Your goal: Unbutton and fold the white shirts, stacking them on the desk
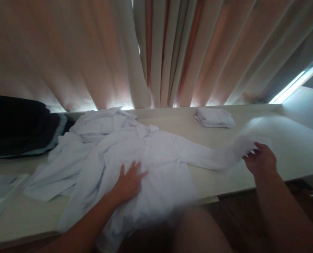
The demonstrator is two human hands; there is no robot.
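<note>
A white collared shirt (161,158) lies spread on the pale ledge, its collar toward the curtain and its lower edge reaching over the front. My left hand (128,182) rests flat on the shirt's front with its fingers spread. At the far end of the sleeve, my right hand (261,158) has its fingers curled round the cuff. This sleeve (201,154) stretches out to the right, and its end is smeared by motion. More white shirts (101,121) lie rumpled in a heap beside and partly under the spread one.
A folded white cloth (214,117) sits at the back of the ledge (290,147). Dark folded clothes (17,123) are stacked at the left, with a clear plastic-looking package (4,191) in front. Curtains (167,52) hang along the back. My knee (201,228) is at the front edge.
</note>
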